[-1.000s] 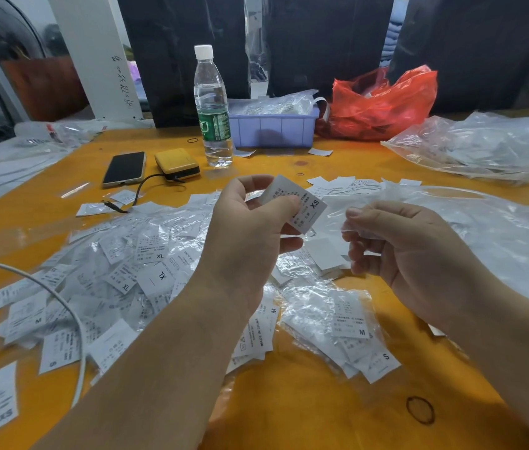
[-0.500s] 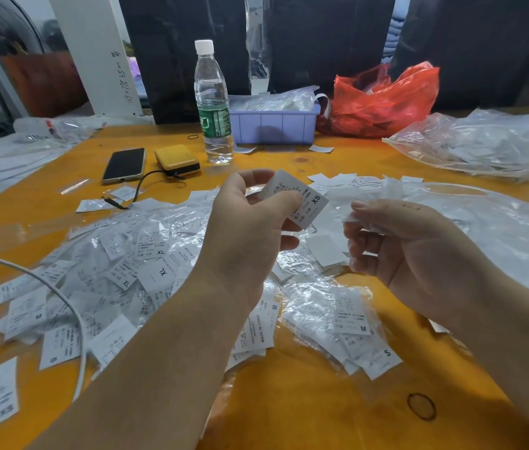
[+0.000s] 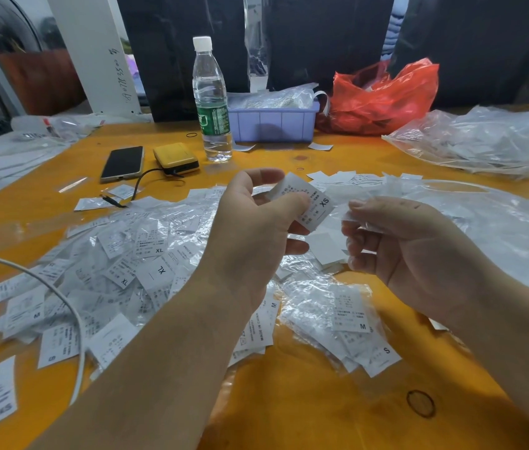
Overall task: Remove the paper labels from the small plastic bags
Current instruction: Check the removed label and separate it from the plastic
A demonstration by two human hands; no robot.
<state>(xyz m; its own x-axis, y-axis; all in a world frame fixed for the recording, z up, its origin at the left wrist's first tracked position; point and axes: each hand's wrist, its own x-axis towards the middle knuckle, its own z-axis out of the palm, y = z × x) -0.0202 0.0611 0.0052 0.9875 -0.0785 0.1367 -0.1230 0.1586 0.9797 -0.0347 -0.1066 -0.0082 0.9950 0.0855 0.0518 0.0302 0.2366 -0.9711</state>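
My left hand point(image 3: 253, 228) pinches a white paper label point(image 3: 313, 203) marked XS between thumb and fingers, raised above the table. Just to its right, my right hand point(image 3: 412, 251) pinches a small clear plastic bag point(image 3: 351, 212) with curled fingers. The label and the bag are slightly apart. Below both hands, a heap of small bags with labels inside point(image 3: 133, 264) spreads over the orange table point(image 3: 305, 401). Several more lie at the front centre point(image 3: 347, 323).
A water bottle point(image 3: 211, 102), a phone point(image 3: 123, 163) and a yellow power bank point(image 3: 176, 158) stand at the back. Behind are a purple bin point(image 3: 273, 120) and a red bag point(image 3: 383, 99). Clear plastic sheets point(image 3: 490, 141) lie right. A white cable point(image 3: 61, 297) crosses the left.
Both hands hold almost still. The label in my left hand has drawn slightly further away from the bag in my right hand.
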